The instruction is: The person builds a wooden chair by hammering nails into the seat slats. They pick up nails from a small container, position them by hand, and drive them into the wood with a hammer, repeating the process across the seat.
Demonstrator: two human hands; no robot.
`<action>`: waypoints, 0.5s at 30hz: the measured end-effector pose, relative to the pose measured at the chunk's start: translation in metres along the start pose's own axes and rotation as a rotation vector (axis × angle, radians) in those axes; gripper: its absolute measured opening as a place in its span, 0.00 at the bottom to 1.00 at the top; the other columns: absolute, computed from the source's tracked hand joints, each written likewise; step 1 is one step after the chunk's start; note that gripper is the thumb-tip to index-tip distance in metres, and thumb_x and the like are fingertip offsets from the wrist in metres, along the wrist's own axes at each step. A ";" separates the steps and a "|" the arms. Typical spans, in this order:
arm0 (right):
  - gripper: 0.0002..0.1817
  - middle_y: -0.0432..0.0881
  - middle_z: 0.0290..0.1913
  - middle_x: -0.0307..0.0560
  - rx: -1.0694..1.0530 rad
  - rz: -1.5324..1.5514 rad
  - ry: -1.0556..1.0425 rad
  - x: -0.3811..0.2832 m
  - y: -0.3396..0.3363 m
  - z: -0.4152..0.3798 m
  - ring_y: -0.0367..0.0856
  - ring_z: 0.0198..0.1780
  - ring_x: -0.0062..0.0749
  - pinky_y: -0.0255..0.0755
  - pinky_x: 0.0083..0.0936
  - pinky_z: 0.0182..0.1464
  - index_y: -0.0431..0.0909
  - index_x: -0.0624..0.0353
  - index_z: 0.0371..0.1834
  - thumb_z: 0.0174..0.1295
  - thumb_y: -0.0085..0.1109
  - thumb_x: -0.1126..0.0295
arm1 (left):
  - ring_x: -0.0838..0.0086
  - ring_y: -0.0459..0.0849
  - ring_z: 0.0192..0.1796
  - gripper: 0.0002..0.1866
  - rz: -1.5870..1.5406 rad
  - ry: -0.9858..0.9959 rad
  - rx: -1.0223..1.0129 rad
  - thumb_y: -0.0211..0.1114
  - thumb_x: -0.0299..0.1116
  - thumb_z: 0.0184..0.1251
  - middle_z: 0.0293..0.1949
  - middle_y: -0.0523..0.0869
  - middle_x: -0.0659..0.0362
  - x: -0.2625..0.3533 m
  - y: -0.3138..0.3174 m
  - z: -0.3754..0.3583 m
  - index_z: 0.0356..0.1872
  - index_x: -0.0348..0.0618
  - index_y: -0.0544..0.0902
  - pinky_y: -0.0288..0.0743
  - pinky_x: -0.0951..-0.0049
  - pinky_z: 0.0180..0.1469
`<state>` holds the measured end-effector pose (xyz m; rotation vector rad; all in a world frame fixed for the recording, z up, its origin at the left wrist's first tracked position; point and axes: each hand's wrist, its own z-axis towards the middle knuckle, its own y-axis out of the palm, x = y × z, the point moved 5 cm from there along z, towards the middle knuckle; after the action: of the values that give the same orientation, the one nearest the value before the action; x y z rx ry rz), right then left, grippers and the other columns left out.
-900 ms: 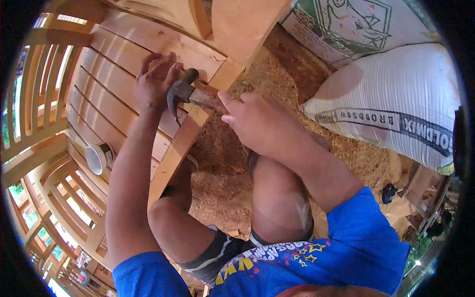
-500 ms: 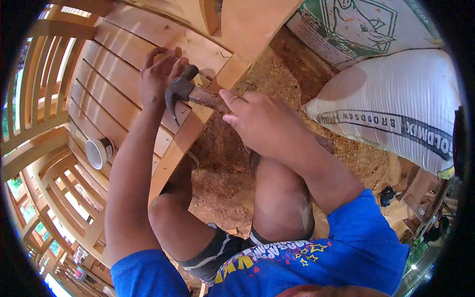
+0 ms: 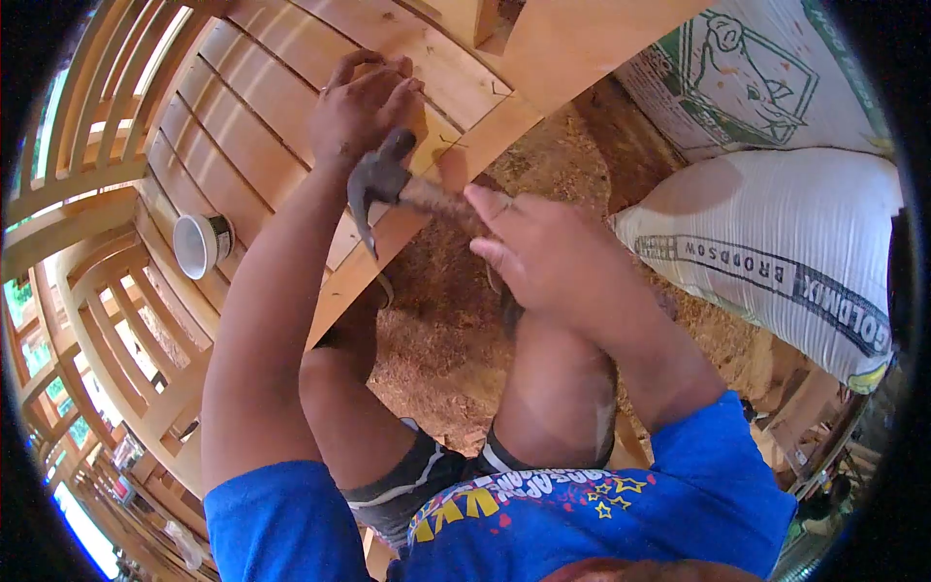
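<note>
My right hand (image 3: pixel 558 252) is wrapped round the wooden handle of a claw hammer (image 3: pixel 383 179). The hammer's dark metal head hangs over the front edge of the slatted wooden seat (image 3: pixel 242 121), its curved claw pointing toward me. Just beyond the head, my left hand (image 3: pixel 367 107) is above the slats with its fingers curled together; what they hold, if anything, I cannot make out. Thin nails (image 3: pixel 499 89) appear to stick up from the wood near the seat's front edge, to the right of my left hand.
A white plastic tub (image 3: pixel 202 244) lies tipped on the slats at left. Curved wooden backrests (image 3: pixel 126 320) rise beyond it. Full white sacks (image 3: pixel 776 247) stand at right. Sawdust (image 3: pixel 436 359) covers the ground between my legs and the seat.
The seat, tub and sacks have shifted a little in view as my head moved. Both hands and the hammer appear slightly further right; the right hand keeps its grip on the handle.
</note>
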<state>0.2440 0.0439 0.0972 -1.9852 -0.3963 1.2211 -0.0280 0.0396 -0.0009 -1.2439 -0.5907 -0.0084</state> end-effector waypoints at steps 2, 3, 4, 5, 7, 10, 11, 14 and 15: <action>0.27 0.84 0.45 0.61 -0.094 -0.062 -0.018 -0.009 0.004 -0.006 0.87 0.47 0.60 0.82 0.52 0.49 0.74 0.57 0.73 0.77 0.55 0.56 | 0.60 0.88 0.60 0.23 -0.005 0.012 -0.009 0.67 0.63 0.68 0.63 0.83 0.66 0.004 0.000 0.000 0.54 0.63 0.93 0.82 0.57 0.62; 0.27 0.84 0.45 0.60 -0.102 -0.075 -0.008 -0.010 0.008 -0.007 0.87 0.47 0.60 0.82 0.52 0.49 0.74 0.57 0.73 0.77 0.55 0.56 | 0.60 0.87 0.60 0.23 -0.010 0.018 -0.005 0.67 0.63 0.68 0.63 0.83 0.67 0.004 0.001 0.000 0.54 0.64 0.93 0.82 0.57 0.62; 0.27 0.84 0.45 0.60 -0.118 -0.085 -0.006 -0.012 0.015 -0.008 0.87 0.47 0.60 0.82 0.52 0.49 0.74 0.57 0.74 0.77 0.55 0.55 | 0.60 0.87 0.60 0.23 -0.009 0.014 -0.001 0.66 0.63 0.68 0.63 0.83 0.67 0.001 0.000 -0.001 0.54 0.65 0.92 0.82 0.56 0.62; 0.27 0.84 0.45 0.60 -0.131 -0.095 0.000 -0.012 0.021 -0.008 0.87 0.47 0.59 0.82 0.52 0.49 0.74 0.57 0.74 0.77 0.55 0.55 | 0.59 0.87 0.60 0.23 -0.011 0.015 0.001 0.66 0.63 0.68 0.63 0.83 0.67 0.000 0.001 -0.001 0.54 0.66 0.92 0.82 0.56 0.63; 0.27 0.84 0.45 0.60 -0.120 -0.082 0.022 -0.011 0.027 -0.005 0.87 0.46 0.59 0.82 0.52 0.49 0.74 0.56 0.74 0.78 0.54 0.55 | 0.59 0.87 0.60 0.22 -0.012 -0.010 -0.005 0.66 0.63 0.69 0.63 0.83 0.67 0.002 -0.001 -0.003 0.54 0.67 0.92 0.82 0.56 0.63; 0.27 0.84 0.45 0.61 -0.098 -0.075 0.020 -0.006 0.030 -0.003 0.87 0.46 0.60 0.82 0.53 0.49 0.73 0.55 0.74 0.78 0.53 0.54 | 0.58 0.87 0.59 0.22 0.014 -0.023 -0.009 0.65 0.64 0.69 0.63 0.83 0.68 0.005 -0.003 -0.004 0.55 0.67 0.92 0.82 0.56 0.63; 0.27 0.84 0.45 0.61 -0.087 -0.072 0.013 -0.005 0.029 -0.001 0.87 0.45 0.60 0.82 0.54 0.49 0.73 0.54 0.74 0.78 0.53 0.54 | 0.58 0.87 0.59 0.23 0.030 -0.021 -0.010 0.65 0.64 0.69 0.63 0.83 0.68 0.006 -0.004 -0.003 0.55 0.67 0.92 0.82 0.56 0.63; 0.27 0.84 0.45 0.62 -0.138 -0.060 0.025 -0.010 0.030 -0.003 0.87 0.46 0.61 0.82 0.55 0.50 0.73 0.53 0.75 0.78 0.53 0.53 | 0.59 0.88 0.58 0.23 0.039 -0.061 -0.033 0.66 0.64 0.69 0.64 0.82 0.68 0.005 -0.003 -0.004 0.55 0.67 0.92 0.81 0.56 0.63; 0.27 0.84 0.46 0.62 -0.139 -0.055 0.032 -0.009 0.031 -0.003 0.87 0.46 0.62 0.82 0.55 0.50 0.73 0.54 0.75 0.78 0.53 0.53 | 0.60 0.88 0.58 0.23 0.028 -0.052 -0.029 0.66 0.64 0.69 0.63 0.83 0.67 0.005 -0.003 -0.004 0.55 0.67 0.92 0.81 0.56 0.63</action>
<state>0.2383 0.0164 0.0812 -2.0944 -0.5290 1.1526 -0.0231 0.0368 0.0028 -1.2835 -0.6200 0.0392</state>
